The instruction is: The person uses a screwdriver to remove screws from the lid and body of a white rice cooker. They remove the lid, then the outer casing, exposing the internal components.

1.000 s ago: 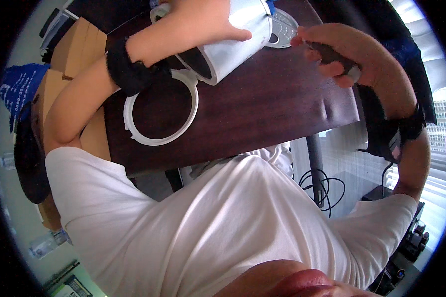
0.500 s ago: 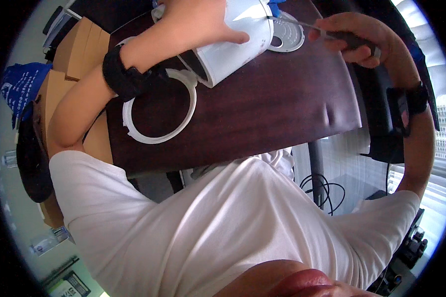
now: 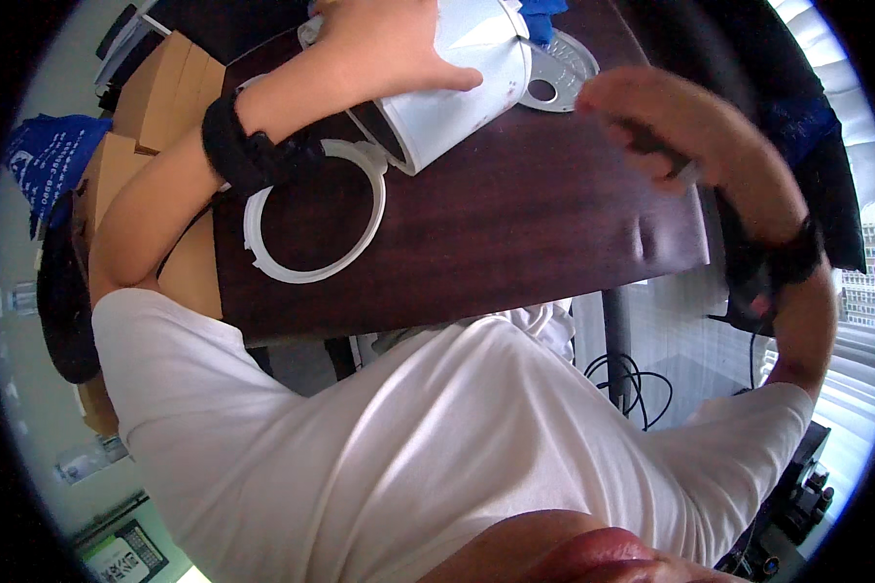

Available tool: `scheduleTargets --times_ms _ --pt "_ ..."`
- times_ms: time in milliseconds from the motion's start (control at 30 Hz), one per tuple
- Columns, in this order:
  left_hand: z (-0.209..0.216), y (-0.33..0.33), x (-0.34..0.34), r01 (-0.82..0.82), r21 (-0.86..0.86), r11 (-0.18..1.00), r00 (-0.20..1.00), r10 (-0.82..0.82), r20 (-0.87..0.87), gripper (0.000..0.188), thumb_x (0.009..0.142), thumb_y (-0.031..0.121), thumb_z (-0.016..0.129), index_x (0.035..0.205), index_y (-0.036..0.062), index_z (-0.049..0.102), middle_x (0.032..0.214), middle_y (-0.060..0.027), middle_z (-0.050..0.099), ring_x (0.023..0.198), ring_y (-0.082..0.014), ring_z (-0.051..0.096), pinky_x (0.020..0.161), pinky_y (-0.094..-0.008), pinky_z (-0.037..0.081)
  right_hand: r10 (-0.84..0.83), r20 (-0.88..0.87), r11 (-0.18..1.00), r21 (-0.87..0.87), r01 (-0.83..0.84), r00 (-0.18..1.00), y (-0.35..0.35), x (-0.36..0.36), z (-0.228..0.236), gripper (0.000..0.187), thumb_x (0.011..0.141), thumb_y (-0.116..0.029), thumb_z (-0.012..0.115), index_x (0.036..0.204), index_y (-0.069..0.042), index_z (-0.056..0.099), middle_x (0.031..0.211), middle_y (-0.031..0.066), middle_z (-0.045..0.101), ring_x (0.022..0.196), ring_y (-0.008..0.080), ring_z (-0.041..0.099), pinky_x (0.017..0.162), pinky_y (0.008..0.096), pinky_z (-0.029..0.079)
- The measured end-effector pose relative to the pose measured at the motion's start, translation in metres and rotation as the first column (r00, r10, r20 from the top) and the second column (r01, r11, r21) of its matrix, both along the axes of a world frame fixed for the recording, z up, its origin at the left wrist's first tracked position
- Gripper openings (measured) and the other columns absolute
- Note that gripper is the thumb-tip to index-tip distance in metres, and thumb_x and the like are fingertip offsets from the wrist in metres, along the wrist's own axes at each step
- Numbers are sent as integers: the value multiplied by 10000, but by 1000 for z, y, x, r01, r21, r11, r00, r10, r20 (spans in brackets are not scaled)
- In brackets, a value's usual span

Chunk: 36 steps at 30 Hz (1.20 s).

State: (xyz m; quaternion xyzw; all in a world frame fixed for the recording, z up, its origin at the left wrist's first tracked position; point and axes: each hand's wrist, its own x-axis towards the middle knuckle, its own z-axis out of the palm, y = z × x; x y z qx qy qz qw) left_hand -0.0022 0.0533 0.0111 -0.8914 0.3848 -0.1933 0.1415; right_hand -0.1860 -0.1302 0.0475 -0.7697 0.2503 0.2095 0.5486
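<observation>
My left hand (image 3: 384, 44) is spread over a white hollow cylindrical housing (image 3: 472, 107) that lies on its side, its thumb along the wall. In my right hand (image 3: 695, 136), the fingers wrap round the dark handle of a screwdriver (image 3: 647, 142). The shaft cannot be made out now. This hand hovers over the right side of the table, apart from the housing. Beside the housing's far right end rests a grey round plate (image 3: 566, 70) with a hole and slots. Below my left wrist lies a white plastic ring (image 3: 253, 228).
The dark brown table (image 3: 515, 223) ends close to my body. Cardboard boxes (image 3: 170, 92) and a blue printed bag (image 3: 53, 160) stand at the left. Blue cloth (image 3: 542, 21) lies behind the housing. Black cables (image 3: 642, 384) hang below the table's right side.
My right hand has moved down and left with the screwdriver, and its shaft has left the housing's far end. My left hand stays on the housing, which has shifted only slightly.
</observation>
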Motion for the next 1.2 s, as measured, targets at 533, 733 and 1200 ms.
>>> scheduleTargets --times_ms 533,733,1200 --pt "15 10 -7 75 -30 997 995 -77 -66 1186 639 789 672 1462 5 336 1197 -306 589 1064 -446 637 849 -580 520 -412 247 890 314 330 877 99 -3 -56 302 1027 -345 479 998 -50 422 822 68 459 503 160 521 386 318 455" --pt "14 8 -4 46 -32 998 990 -50 -135 1192 630 798 670 1463 13 338 1217 -302 586 1077 -444 633 865 -588 510 -402 311 904 286 319 861 101 1 -70 309 1031 -353 472 991 -53 411 832 75 469 515 164 537 379 327 453" --pt "4 11 11 173 -45 984 976 -178 -129 1149 650 744 702 1482 46 327 1223 -276 578 1109 -413 613 930 -497 502 -103 267 978 202 49 958 5 -41 -84 358 957 -380 621 853 -41 569 545 19 518 436 99 501 374 252 378"
